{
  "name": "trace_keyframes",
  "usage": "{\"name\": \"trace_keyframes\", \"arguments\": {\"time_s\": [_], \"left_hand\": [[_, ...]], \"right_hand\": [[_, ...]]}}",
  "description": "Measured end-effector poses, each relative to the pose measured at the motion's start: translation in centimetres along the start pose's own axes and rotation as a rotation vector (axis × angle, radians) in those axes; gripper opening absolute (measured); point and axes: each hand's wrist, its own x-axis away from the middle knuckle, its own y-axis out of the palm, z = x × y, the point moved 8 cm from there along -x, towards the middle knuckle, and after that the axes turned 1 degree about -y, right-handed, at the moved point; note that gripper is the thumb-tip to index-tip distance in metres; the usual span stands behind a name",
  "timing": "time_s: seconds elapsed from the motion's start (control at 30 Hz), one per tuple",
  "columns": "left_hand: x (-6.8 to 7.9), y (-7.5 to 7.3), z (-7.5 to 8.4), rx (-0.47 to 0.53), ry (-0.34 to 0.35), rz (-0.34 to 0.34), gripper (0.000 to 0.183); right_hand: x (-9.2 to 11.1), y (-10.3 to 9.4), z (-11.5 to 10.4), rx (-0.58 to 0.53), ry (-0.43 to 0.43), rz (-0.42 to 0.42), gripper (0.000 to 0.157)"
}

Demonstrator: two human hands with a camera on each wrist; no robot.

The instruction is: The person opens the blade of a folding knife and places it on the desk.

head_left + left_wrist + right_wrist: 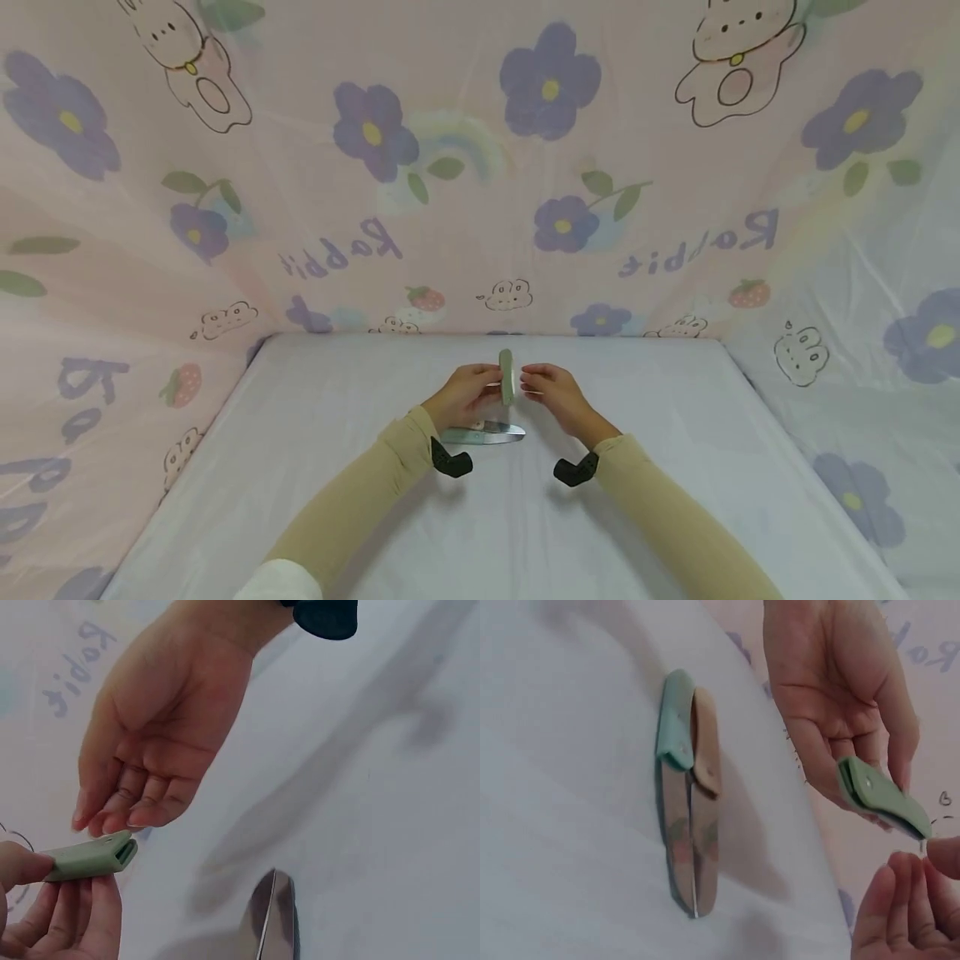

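In the head view my left hand (467, 395) holds a green folding knife (506, 377) upright, pinched between thumb and fingers. Its handle (86, 859) looks folded, with a slot along one edge. Close by on the right is my right hand (557, 397), fingers loosely bent and a small gap from the knife. The right wrist view has the right fingertips (901, 862) near the knife's lower end; contact there is hard to make out. Below the hands lie two unfolded knives, one with a teal handle (676, 724), the other with a tan handle (706, 742).
The two knives' blades (692, 847) lie side by side on the white-covered table (337, 375). A patterned curtain (465, 192) with flowers and rabbits stands behind the table and along both sides. Dark wrist cameras (576, 471) are strapped on the arms.
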Motion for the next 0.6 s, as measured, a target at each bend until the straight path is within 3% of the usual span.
{"name": "trace_keyframes", "arguments": {"time_s": [0.3, 0.47, 0.6], "left_hand": [[3.8, 1.1, -0.4, -0.053, 0.03, -0.12, 0.039], [5.5, 1.0, -2.0, -0.084, 0.034, -0.135, 0.041], [6.7, 1.1, -3.4, -0.053, 0.019, -0.17, 0.041]], "right_hand": [[4.3, 0.7, 0.0, -0.078, 0.029, -0.057, 0.036], [6.5, 1.7, 0.8, -0.104, 0.025, -0.098, 0.036], [7.9, 2.7, 1.6, -0.11, 0.027, -0.149, 0.037]]}}
